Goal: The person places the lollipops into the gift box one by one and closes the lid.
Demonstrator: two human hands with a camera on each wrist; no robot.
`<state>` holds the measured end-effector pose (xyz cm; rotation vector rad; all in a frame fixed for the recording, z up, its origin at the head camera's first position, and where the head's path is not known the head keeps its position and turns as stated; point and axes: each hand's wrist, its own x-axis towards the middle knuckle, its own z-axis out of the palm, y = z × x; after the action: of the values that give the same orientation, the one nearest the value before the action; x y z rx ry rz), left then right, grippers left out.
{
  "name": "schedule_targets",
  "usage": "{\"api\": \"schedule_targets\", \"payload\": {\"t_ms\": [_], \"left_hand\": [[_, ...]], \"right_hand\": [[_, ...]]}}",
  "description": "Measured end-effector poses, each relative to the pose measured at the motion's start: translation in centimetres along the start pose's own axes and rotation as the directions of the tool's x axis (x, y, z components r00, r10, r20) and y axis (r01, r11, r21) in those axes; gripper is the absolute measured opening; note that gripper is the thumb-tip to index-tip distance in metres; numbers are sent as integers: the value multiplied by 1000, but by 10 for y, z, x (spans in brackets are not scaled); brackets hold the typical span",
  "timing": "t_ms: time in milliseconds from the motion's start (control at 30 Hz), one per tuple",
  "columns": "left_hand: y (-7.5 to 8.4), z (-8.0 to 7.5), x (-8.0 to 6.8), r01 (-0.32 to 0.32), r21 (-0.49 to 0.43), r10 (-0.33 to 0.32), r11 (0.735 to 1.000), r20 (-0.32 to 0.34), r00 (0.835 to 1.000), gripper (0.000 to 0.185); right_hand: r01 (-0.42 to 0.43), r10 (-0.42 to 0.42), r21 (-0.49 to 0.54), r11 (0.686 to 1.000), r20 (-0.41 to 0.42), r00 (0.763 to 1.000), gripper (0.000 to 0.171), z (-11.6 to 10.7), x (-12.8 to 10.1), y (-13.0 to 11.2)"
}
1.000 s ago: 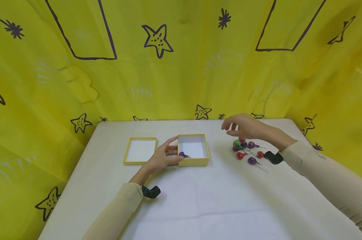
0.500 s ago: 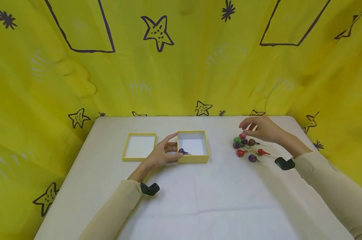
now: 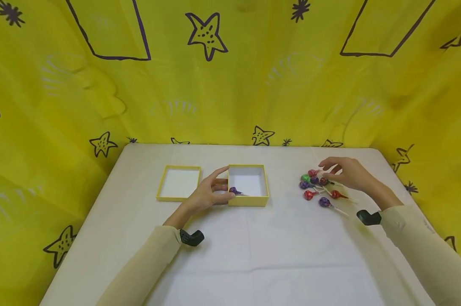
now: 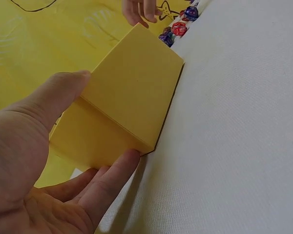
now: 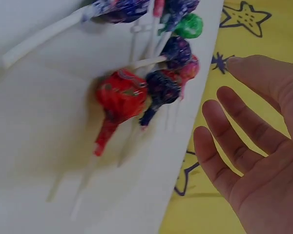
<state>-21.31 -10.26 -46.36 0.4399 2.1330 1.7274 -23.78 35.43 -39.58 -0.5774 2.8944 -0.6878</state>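
Lollipops (image 3: pixel 314 180) lie in a loose heap on the bench (image 3: pixel 253 246), towards its back right corner, and from where I stand, looking along with the head view, the right hand (image 3: pixel 349 172) hangs over the heap's right side. Its fingers are loosely bent, with nothing I can make out between them. A yellow box (image 3: pixel 249 201) stands without its cover near the back edge, roughly midway between the bench's left and right edges. One purple lollipop (image 3: pixel 233 190) lies inside, in the near left corner. The left hand (image 3: pixel 205 195) spans the box's left wall, thumb at the near corner, gripping it. Left of that hand, nearer the bench's back left corner, a shallow lid (image 3: pixel 178 182) lies hollow side up.

The left wrist view shows the thumb on the box's corner and a fingertip low on the side wall; the hold looks light, more a steadying than a lift.

From the right wrist, the fingers stand well spread and bare, apart from the candy. A red lollipop (image 5: pixel 119 97) lies nearest the camera, its stick pointing away from the heap.

I'd judge the step in hand to be a reach for one lollipop. The next move calls for lowering the fingers, choosing a single head or stick, and pinching it without dragging its crossed neighbours along.
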Motion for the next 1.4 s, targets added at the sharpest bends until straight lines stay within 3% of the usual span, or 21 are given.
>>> {"api": "schedule_targets", "payload": {"t_ms": [500, 1000, 1400], "left_hand": [[1, 0, 1, 8, -7, -8, 1000, -6, 1000, 90], [3, 1, -1, 3, -16, -3, 1000, 2, 1000, 89], [2, 2, 0, 8, 19, -8, 1000, -5, 1000, 90]], "right_hand": [[-98, 93, 63, 993, 86, 992, 40, 20, -6, 26], [-153, 145, 80, 985, 101, 984, 31, 24, -6, 26], [-136, 129, 76, 988, 94, 987, 32, 25, -8, 26]]}}
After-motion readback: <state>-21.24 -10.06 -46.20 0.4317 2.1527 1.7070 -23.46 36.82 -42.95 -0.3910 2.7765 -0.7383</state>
